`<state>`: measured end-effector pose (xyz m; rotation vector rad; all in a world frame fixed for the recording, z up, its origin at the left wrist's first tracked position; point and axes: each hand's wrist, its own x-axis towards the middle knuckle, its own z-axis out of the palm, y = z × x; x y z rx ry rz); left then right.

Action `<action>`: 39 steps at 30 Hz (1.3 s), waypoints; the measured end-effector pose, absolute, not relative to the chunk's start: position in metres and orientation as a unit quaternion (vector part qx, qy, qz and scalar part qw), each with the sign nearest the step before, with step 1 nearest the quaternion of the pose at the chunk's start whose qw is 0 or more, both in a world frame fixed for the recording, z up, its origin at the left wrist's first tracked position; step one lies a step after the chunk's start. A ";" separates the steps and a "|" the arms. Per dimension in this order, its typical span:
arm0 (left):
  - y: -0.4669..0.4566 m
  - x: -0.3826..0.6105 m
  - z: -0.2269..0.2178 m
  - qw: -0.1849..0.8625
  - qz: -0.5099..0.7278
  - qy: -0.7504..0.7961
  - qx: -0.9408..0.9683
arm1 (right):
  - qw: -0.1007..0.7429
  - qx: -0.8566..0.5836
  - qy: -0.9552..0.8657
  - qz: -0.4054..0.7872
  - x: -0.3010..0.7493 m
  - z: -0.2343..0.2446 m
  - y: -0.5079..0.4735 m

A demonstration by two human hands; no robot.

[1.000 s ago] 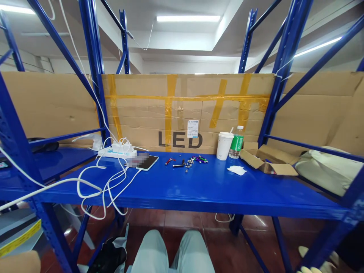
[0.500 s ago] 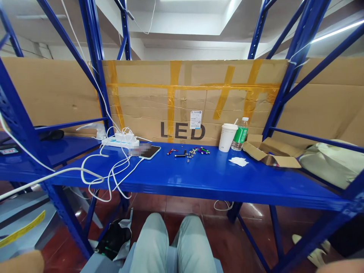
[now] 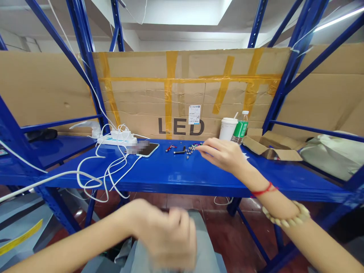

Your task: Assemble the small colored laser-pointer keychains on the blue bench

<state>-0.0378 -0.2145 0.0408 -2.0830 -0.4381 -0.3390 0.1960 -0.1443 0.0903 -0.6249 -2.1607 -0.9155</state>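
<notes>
My right hand [image 3: 223,154] reaches over the blue shelf top, fingers stretched forward at the right edge of a cluster of small silvery metal pieces [image 3: 189,151]. Nothing held shows in it. It hides most of the purple and green pieces there. Left of the cluster lie a small black rod-shaped piece [image 3: 179,152] and a small red metal piece [image 3: 170,148]. Below the shelf's front edge, above my lap, my left hand [image 3: 170,237] is smeared by motion. Its fingers look bent, but what they hold, if anything, cannot be made out.
A white cup with a straw [image 3: 227,129] and a green-labelled bottle [image 3: 241,128] stand behind my right hand. An open cardboard box [image 3: 273,146] is to the right. Leftward lie a phone [image 3: 149,149], a power strip [image 3: 118,139] and looping white cables [image 3: 106,176].
Both hands have come into view from the lower edges. The right one now extends over the small pieces; the left one is over my lap. The view has shifted slightly.
</notes>
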 end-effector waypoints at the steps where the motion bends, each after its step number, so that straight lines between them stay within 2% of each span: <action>1: -0.204 -0.034 0.043 0.464 -0.131 -0.146 -0.864 | 0.306 -0.277 -0.852 -0.322 0.194 0.088 -0.122; 3: -0.173 -0.027 0.045 0.432 -0.122 -0.133 -0.884 | 0.228 -0.350 -0.878 -0.234 0.191 0.079 -0.080; 5: -0.131 -0.021 0.043 0.390 -0.130 -0.238 -0.880 | 0.150 -0.405 -0.888 -0.157 0.185 0.067 -0.044; 7: -0.088 -0.016 0.038 0.321 -0.148 -0.344 -0.870 | 0.120 -0.448 -0.879 -0.111 0.177 0.053 -0.016; 11: -0.026 -0.003 0.021 0.183 -0.175 -0.492 -0.833 | 0.180 -0.540 -0.819 -0.074 0.166 0.029 0.015; 15: -0.003 0.012 0.007 0.124 -0.165 -0.533 -0.820 | 0.217 -0.568 -0.792 -0.046 0.170 0.016 0.021; 23: 0.005 0.014 -0.008 0.063 -0.214 -0.531 -0.817 | 0.223 -0.551 -0.804 -0.002 0.169 0.003 0.017; 32: -0.008 0.002 0.001 -0.038 -0.303 -0.511 -0.804 | 0.221 -0.560 -0.798 0.016 0.172 0.004 0.012; 35: -0.010 0.000 0.004 -0.048 -0.339 -0.509 -0.790 | 0.227 -0.559 -0.797 0.028 0.174 0.002 0.014; 39: -0.011 0.001 0.005 -0.046 -0.330 -0.512 -0.792 | 0.250 -0.528 -0.812 0.013 0.174 0.002 0.017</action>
